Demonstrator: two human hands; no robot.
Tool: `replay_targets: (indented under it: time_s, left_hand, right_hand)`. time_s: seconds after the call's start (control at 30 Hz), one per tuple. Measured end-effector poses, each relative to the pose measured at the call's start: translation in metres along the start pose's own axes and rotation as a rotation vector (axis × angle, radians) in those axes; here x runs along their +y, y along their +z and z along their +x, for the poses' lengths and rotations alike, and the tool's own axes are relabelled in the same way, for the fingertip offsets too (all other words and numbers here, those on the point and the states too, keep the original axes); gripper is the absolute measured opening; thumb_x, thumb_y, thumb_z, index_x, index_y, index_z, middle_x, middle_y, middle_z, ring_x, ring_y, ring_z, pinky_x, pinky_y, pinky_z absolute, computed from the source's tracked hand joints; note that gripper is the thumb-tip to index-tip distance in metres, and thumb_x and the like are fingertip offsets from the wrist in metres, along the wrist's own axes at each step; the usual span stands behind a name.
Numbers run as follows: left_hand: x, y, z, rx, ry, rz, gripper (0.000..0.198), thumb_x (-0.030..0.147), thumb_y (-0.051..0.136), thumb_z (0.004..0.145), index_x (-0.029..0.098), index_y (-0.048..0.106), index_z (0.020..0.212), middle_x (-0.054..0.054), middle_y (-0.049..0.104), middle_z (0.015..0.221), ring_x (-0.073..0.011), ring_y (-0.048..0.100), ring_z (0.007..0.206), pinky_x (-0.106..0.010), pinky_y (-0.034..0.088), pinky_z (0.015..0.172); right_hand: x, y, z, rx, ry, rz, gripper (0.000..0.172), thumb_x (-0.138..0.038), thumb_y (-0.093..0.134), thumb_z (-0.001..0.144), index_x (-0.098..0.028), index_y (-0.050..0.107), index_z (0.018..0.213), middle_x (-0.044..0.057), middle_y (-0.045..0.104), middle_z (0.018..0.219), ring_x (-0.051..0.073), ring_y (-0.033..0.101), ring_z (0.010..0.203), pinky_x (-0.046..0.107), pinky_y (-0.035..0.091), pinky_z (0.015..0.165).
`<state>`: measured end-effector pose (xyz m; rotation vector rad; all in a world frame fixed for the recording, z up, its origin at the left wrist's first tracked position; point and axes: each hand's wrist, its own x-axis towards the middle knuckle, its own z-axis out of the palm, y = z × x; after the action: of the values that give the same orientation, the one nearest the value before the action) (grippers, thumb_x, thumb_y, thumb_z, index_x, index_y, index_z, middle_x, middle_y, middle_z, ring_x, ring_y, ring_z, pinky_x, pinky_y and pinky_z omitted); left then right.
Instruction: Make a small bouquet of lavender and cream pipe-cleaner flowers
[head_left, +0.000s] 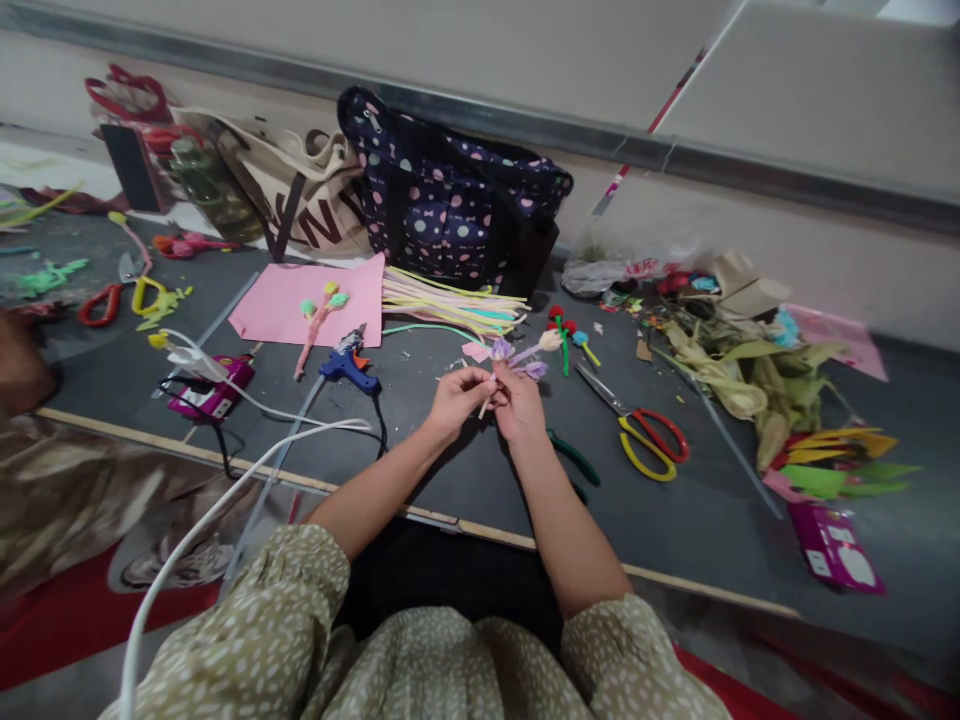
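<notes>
Both my hands meet over the dark mat (675, 520), fingers pinched together. My left hand (459, 396) and my right hand (517, 402) both hold a small bunch of craft flowers (517, 355) on thin stems, with purple and cream heads pointing away from me. Just beyond the flowers lies a small pink paper scrap (475, 351). A blue glue gun (346, 363) lies to the left of my left hand. Red and yellow scissors (646, 435) lie to the right of my right hand, and green-handled pliers (574, 458) lie close under my right wrist.
A pink sheet (277, 300) carries a pompom flower stem (319, 315). Pastel pipe cleaners (450, 300) lie before a polka-dot bag (450, 205) and a beige tote (300, 190). Dried corn husks (739, 375) and coloured paper leaves (840, 460) fill the right. White cables (225, 480) cross left.
</notes>
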<state>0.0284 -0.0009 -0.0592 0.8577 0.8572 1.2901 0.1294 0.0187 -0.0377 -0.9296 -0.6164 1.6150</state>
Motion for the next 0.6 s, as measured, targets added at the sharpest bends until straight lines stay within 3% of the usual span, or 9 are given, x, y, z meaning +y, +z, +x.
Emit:
replay_targets:
  time_s: [0.23,0.5,0.6]
  left_hand:
    - [0.0012,-0.0025,-0.0010,0.010,-0.080,-0.028,0.037,0.041,0.081,0.067,0.012,0.066,0.083,-0.007,0.072,0.071,-0.0109,0.063,0.057,-0.022,0.050,0.059]
    - [0.0045,-0.0019,-0.0016,0.024,-0.108,-0.002,0.038,0.041,0.083,0.063,0.011,0.065,0.079,-0.006,0.071,0.070,-0.0087,0.059,0.051,-0.023,0.051,0.054]
    - [0.0061,-0.0030,-0.0009,0.080,-0.064,0.016,0.036,0.040,0.082,0.064,0.012,0.067,0.081,-0.004,0.070,0.069,-0.0087,0.059,0.054,-0.022,0.051,0.055]
  right_hand:
    - [0.0004,-0.0040,0.0027,-0.029,0.070,0.005,0.037,-0.040,0.080,0.060,-0.020,0.049,0.060,-0.011,0.041,0.047,0.003,0.028,0.035,0.020,0.031,0.035]
    - [-0.0038,-0.0054,0.0049,-0.027,0.043,0.013,0.040,-0.040,0.085,0.055,-0.019,0.052,0.061,-0.010,0.043,0.048,0.002,0.029,0.037,0.017,0.026,0.034]
    - [-0.0062,-0.0039,0.0043,-0.066,0.008,-0.011,0.036,-0.036,0.086,0.054,-0.018,0.060,0.069,-0.009,0.048,0.054,0.003,0.034,0.042,0.016,0.029,0.037]
